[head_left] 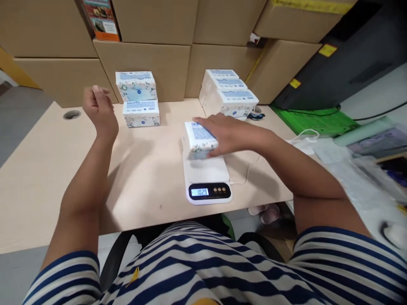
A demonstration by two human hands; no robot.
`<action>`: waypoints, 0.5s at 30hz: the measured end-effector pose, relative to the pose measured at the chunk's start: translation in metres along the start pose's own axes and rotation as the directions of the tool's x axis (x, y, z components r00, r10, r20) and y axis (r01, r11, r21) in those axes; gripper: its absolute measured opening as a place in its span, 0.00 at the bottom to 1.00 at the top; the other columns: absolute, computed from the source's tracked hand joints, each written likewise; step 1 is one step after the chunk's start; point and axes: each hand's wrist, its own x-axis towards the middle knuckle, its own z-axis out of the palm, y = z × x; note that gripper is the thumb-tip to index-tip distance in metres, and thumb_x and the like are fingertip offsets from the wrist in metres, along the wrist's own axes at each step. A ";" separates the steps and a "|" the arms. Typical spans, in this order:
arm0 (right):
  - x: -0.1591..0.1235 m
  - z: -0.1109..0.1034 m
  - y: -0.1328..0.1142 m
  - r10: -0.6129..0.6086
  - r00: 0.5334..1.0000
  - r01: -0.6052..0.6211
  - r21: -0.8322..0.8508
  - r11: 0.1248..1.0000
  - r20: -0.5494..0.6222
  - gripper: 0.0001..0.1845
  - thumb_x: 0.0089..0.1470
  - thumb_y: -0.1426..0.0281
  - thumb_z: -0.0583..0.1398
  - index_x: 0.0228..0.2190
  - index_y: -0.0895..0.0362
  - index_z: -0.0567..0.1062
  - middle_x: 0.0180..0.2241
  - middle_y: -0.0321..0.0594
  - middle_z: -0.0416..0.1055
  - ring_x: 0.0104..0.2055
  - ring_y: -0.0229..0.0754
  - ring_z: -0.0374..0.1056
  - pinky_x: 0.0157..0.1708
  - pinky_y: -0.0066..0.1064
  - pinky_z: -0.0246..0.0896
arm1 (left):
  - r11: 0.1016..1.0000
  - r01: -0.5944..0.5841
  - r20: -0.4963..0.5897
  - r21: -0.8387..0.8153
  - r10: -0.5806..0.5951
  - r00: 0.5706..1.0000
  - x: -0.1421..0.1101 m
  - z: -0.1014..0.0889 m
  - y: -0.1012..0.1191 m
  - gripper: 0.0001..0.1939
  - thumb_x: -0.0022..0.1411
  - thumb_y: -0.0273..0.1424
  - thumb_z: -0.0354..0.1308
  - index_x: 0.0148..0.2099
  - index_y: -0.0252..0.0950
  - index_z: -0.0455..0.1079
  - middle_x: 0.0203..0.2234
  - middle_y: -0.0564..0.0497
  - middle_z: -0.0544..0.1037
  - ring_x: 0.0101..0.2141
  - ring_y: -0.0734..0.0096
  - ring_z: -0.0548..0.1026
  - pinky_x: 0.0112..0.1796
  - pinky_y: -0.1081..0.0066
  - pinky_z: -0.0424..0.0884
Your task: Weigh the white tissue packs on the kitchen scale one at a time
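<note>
My right hand [227, 133] is closed around a white and blue tissue pack [199, 133], thumb at its near side and fingers over the top. The pack is tilted over the white platform of a digital kitchen scale [206, 171]; I cannot tell whether it touches. The lit scale display [199, 192] seems to show the digits 1029. Raised at the left, my left hand [99, 108] has its fingers curled in and nothing visible in them. Beside it are two tissue packs [141, 113], one in front of the other.
More stacked tissue packs [229, 95] stand at the back right. Cardboard boxes [143, 63] form a wall behind the table [143, 195]. A white cable [246, 173] runs from the scale's right side. A cable hole [72, 115] lies at the left, a green mat [292, 120] at the right.
</note>
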 end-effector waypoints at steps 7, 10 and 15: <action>-0.034 0.024 -0.022 -0.048 0.999 0.046 -0.066 0.997 -0.021 0.53 0.56 0.50 0.71 0.76 0.49 0.63 0.66 0.58 0.72 0.64 0.74 0.68 0.60 0.61 0.69 | 0.999 -0.007 0.640 -0.049 0.037 0.768 -0.120 0.048 0.090 0.34 0.73 0.64 0.63 0.67 0.45 0.73 0.63 0.46 0.78 0.65 0.46 0.79 0.62 0.50 0.80; -0.033 0.029 -0.019 -0.115 0.991 0.112 -0.061 0.992 -0.065 0.52 0.56 0.50 0.71 0.76 0.50 0.63 0.64 0.59 0.72 0.62 0.73 0.69 0.57 0.59 0.70 | 0.992 0.126 0.758 0.003 -0.085 0.646 -0.158 0.049 0.076 0.46 0.69 0.66 0.66 0.77 0.46 0.63 0.76 0.40 0.67 0.76 0.35 0.66 0.70 0.42 0.75; -0.036 0.040 -0.011 -0.140 0.988 0.141 0.003 0.990 -0.068 0.53 0.56 0.50 0.71 0.76 0.52 0.62 0.63 0.58 0.72 0.60 0.70 0.70 0.54 0.56 0.72 | 0.961 0.276 0.817 0.007 -0.165 0.553 -0.178 0.036 0.048 0.58 0.60 0.67 0.74 0.81 0.49 0.57 0.80 0.36 0.62 0.79 0.30 0.61 0.72 0.35 0.69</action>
